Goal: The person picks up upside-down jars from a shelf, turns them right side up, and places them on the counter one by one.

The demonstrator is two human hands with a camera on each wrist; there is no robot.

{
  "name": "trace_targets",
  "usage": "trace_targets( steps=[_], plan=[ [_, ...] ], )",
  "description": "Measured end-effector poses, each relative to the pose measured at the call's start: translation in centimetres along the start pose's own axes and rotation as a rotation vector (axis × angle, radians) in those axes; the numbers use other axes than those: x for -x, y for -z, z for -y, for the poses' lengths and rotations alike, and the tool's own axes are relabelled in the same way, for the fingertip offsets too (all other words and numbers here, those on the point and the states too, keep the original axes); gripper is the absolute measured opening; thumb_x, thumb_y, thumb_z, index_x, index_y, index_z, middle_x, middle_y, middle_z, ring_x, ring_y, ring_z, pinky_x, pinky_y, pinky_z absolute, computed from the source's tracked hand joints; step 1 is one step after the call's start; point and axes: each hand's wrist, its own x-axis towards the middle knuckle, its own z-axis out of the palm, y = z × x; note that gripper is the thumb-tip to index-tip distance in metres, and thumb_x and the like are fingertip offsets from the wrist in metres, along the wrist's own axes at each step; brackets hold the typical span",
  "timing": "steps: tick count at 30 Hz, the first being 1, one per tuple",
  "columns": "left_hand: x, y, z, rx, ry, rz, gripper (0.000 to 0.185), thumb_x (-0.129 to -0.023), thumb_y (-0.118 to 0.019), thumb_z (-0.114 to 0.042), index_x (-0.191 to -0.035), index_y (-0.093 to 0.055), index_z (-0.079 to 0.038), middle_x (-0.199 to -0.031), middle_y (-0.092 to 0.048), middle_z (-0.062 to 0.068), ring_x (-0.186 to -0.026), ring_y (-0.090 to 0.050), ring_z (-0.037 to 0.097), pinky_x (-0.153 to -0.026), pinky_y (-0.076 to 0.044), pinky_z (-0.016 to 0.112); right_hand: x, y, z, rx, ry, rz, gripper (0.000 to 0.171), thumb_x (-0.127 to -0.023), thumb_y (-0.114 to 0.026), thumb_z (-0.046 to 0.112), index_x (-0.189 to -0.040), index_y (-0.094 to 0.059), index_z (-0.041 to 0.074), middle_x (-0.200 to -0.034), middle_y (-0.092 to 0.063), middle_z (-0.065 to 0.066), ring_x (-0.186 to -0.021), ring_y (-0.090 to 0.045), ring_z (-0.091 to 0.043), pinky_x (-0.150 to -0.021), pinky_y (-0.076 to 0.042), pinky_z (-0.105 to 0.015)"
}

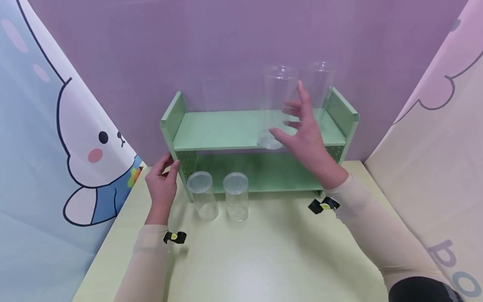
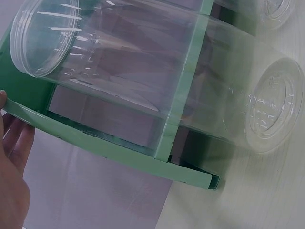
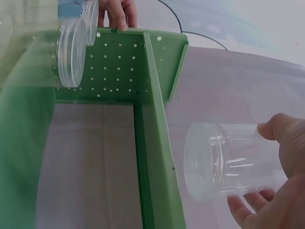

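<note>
My right hand (image 1: 307,138) holds a clear plastic jar (image 1: 275,105) around its side, thumb on one side and fingers on the other. The jar's ribbed end (image 3: 205,162) points down toward the upper board of a green two-tier shelf (image 1: 222,126), with a gap between them in the right wrist view. My left hand (image 1: 162,184) grips the shelf's left side panel (image 2: 105,148), thumb at its front edge. Another clear jar (image 1: 324,84) stands on the upper board's right end, partly behind my right hand.
Two clear lidded jars, a left one (image 1: 203,199) and a right one (image 1: 237,199), stand upright on the pale table (image 1: 264,260) before the shelf's left half. A purple backdrop (image 1: 234,50) rises behind; printed cloths hang left (image 1: 34,167) and right (image 1: 434,159).
</note>
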Motion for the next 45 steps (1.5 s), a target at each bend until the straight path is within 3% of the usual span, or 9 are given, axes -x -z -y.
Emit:
trace_targets(
  steps=[5,18,23,30,38,45],
  plan=[
    [0.0,0.1,-0.1,0.001,-0.003,0.007,0.035,-0.108,-0.073,-0.012,-0.144,-0.074,-0.011,-0.131,-0.078,0.012,-0.12,-0.072,0.017,-0.087,-0.056,0.011,1.4,0.8,0.3,-0.03,0.03,0.034,0.125,-0.091,-0.09,0.002,-0.177,-0.009,0.044,-0.152,-0.057,-0.002,-0.139,-0.061,-0.021,-0.111,-0.057,-0.043],
    [0.1,0.3,-0.2,0.007,0.004,0.014,0.036,-0.11,-0.073,-0.017,-0.145,-0.073,-0.011,-0.133,-0.077,0.011,-0.121,-0.072,0.016,-0.089,-0.057,0.013,5.5,1.3,0.5,-0.056,0.083,0.128,0.128,-0.089,-0.087,-0.01,-0.178,-0.008,0.038,-0.155,-0.057,-0.006,-0.139,-0.062,-0.025,-0.109,-0.058,-0.039],
    [0.2,0.4,-0.2,-0.001,0.004,0.016,0.036,-0.11,-0.072,-0.018,-0.146,-0.073,-0.012,-0.134,-0.077,0.01,-0.122,-0.072,0.017,-0.088,-0.056,0.013,7.2,1.1,-0.5,-0.053,0.091,0.154,0.129,-0.086,-0.088,-0.013,-0.178,-0.011,0.031,-0.154,-0.058,-0.01,-0.14,-0.061,-0.03,-0.114,-0.054,-0.032],
    [0.3,0.5,-0.4,0.004,-0.008,0.014,0.035,-0.11,-0.072,-0.016,-0.145,-0.074,-0.011,-0.132,-0.078,0.012,-0.12,-0.072,0.013,-0.087,-0.056,0.012,9.3,0.8,-2.1,-0.022,0.096,0.16,0.128,-0.083,-0.09,-0.014,-0.178,-0.013,0.024,-0.149,-0.059,-0.018,-0.127,-0.066,-0.033,-0.109,-0.056,-0.028],
    [0.3,0.5,-0.5,0.008,-0.014,0.012,0.035,-0.109,-0.073,-0.013,-0.144,-0.074,-0.009,-0.131,-0.078,0.014,-0.118,-0.071,0.007,-0.086,-0.056,0.012,11.6,0.2,-4.6,-0.051,0.094,0.183,0.13,-0.081,-0.09,-0.017,-0.178,-0.014,0.022,-0.152,-0.057,-0.019,-0.135,-0.062,-0.033,-0.106,-0.058,-0.029],
    [0.4,0.6,-0.5,0.016,-0.01,0.018,0.036,-0.109,-0.073,-0.013,-0.144,-0.074,-0.009,-0.132,-0.077,0.014,-0.118,-0.071,0.008,-0.086,-0.056,0.012,13.0,-0.3,-6.2,-0.044,0.125,0.193,0.131,-0.078,-0.091,-0.019,-0.178,-0.011,0.014,-0.151,-0.055,-0.027,-0.139,-0.058,-0.043,-0.109,-0.057,-0.031]
  ],
)
